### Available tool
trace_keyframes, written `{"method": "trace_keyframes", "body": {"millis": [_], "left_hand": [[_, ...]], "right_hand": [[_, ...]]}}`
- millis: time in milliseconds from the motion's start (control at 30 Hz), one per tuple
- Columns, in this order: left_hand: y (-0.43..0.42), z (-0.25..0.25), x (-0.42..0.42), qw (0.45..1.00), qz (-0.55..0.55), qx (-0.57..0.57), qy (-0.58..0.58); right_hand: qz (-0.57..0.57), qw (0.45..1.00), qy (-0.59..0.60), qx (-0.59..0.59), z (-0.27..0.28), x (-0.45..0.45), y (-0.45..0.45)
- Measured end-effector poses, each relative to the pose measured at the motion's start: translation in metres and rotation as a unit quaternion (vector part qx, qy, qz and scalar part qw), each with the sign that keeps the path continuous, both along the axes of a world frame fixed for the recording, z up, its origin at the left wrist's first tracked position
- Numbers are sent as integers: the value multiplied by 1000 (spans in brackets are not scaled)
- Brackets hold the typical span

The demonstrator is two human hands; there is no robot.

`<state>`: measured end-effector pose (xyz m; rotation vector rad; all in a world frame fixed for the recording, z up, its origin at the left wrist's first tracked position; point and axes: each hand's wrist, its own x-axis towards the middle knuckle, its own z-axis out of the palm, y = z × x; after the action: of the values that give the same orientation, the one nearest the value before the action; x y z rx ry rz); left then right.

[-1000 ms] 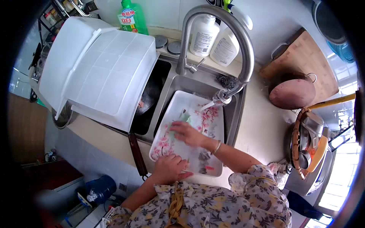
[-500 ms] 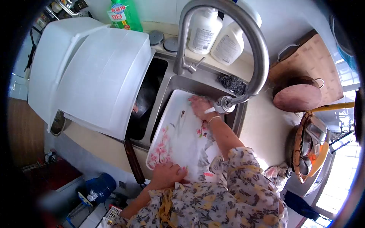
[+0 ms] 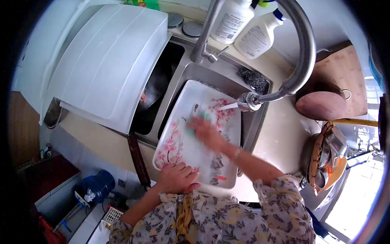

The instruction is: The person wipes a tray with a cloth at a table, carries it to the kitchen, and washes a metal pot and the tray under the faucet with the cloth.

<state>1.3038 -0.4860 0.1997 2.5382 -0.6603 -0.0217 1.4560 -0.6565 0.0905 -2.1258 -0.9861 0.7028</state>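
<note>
A white rectangular tray (image 3: 203, 162) with pink blossom prints lies tilted in the right sink basin, its near end over the counter edge. My left hand (image 3: 177, 178) is closed over the tray's near left rim. Over the middle of the tray, my right hand (image 3: 207, 132) presses a green scouring pad (image 3: 198, 125) to the surface; both are blurred by motion, so the pad's exact shape is unclear. Water runs from the faucet head (image 3: 248, 101) onto the tray's upper right part, beside my right wrist.
A large white plastic bin (image 3: 109, 61) leans over the left basin (image 3: 160, 93), which holds a dark pan. Behind the sink stand a white pump bottle (image 3: 233, 22) and a spray bottle (image 3: 258, 36). A steel wool scrubber (image 3: 252, 79), a wooden board (image 3: 345, 77) and a basket of utensils (image 3: 325, 162) are to the right.
My right hand has moved from the tray's far right side towards its middle, and green now shows under it. My left hand stays at the near rim. The view has shifted slightly.
</note>
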Motion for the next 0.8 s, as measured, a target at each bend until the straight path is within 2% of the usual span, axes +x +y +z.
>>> {"method": "trace_keyframes", "body": {"millis": [33,100,133,200,300,333,367,400,433,467,500,533,567,633,700,767,800], "left_hand": [[1,0,0,1000,-8,-9,8],[3,-5,3,1000,-13,-12,12],[5,-9,1,1000,-24,-17,0],[6,-10,1,999,-30,-21,-9],[6,-6,0,999,-44,1,15],[5,-6,1,999,-43,15,17],[4,-6,1,998,-44,29,18],[3,-6,0,998,-47,26,18],[1,-7,-1,999,-23,15,21],[-2,-8,-2,1000,2,4,24],[-3,-10,-3,1000,0,2,24],[-2,-13,-3,1000,-3,-6,1],[-1,-15,-2,1000,-6,-12,-21],[1,-10,-2,1000,-3,-8,-1],[-1,-2,-1,1000,1,-10,18],[1,6,5,998,-23,32,57],[1,2,5,998,-28,40,40]], "right_hand": [[-15,999,-50,-11,-36,30,1],[-54,989,-134,-41,-60,76,11],[-53,989,-135,-37,-81,92,22],[-153,974,-123,-111,-113,109,52],[-139,982,-123,-47,-84,80,82],[-109,987,-111,-41,-64,66,82],[-26,989,-104,-97,-36,51,78],[-24,998,-58,25,-28,29,69],[-3,996,-62,67,-5,0,63],[43,992,28,114,26,-18,55],[85,986,46,135,36,-38,46],[88,976,102,172,53,-51,34],[85,976,100,173,66,-50,19],[65,961,251,101,84,-41,-18],[-58,981,187,-3,69,-26,-43],[-151,973,87,-151,-14,29,-65],[-179,963,23,-201,-39,53,-68]]}}
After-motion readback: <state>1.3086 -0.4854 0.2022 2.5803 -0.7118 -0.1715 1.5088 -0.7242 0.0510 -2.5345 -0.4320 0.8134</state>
